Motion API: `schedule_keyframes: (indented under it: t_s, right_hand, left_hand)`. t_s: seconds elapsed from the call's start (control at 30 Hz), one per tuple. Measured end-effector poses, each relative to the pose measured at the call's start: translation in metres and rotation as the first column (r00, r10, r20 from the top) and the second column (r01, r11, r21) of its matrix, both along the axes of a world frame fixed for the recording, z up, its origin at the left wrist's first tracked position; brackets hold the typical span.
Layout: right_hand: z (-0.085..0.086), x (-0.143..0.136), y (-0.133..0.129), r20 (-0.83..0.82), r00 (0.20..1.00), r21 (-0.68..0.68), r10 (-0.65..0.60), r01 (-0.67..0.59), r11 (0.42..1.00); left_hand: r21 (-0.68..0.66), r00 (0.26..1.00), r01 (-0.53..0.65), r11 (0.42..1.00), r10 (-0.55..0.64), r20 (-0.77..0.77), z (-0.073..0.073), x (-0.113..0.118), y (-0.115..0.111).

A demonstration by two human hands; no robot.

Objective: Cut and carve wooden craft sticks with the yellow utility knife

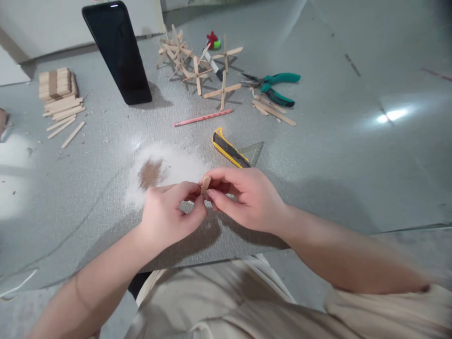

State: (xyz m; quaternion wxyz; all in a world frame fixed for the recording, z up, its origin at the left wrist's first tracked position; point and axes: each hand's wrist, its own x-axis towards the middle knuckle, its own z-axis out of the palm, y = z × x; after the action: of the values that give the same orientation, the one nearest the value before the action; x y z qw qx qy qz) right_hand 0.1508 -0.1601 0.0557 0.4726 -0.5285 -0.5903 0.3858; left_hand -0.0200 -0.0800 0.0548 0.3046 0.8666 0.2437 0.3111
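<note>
Between the fingertips of both hands is a wooden popsicle stick (pixel 205 185), its rounded end pointing up and its lower part hidden by fingers. My left hand (pixel 173 207) pinches it from the left with thumb and forefinger. From the other side my right hand (pixel 247 195) grips it the same way, the two hands' fingertips nearly touching. I cannot tell whether a second piece is hidden in the fingers. Just beyond my right hand lies a yellow and black utility knife (pixel 230 149), partly over a clear set square (pixel 254 151). Left of them is a patch of white powder (pixel 176 162) with a brown spot.
Farther back are a pink pencil (pixel 203 118), several crossed-stick pieces (pixel 197 74), a glue tube (pixel 212 63), green-handled pliers (pixel 271 85) and loose sticks (pixel 275 110). A black phone (pixel 120 56) stands upright. Stacked sticks (pixel 58 84) lie at the left.
</note>
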Motion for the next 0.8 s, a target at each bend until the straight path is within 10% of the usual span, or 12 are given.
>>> schedule_keyframes:
  t_s: [0.37, 0.8]
  right_hand:
    - [0.0015, 0.0008, -0.0010, -0.028, 0.999, -0.021, -0.038, 0.037, 0.999]
    - [0.0008, 0.0023, 0.0011, -0.098, 0.993, -0.032, -0.068, 0.065, 0.997]
  left_hand:
    - [-0.229, 0.992, 0.124, 0.965, -0.129, -0.006, 0.0054, -0.0024, 0.0059]
    - [-0.742, 0.993, 0.100, 0.663, -0.114, 0.033, 0.0023, 0.0029, 0.0072]
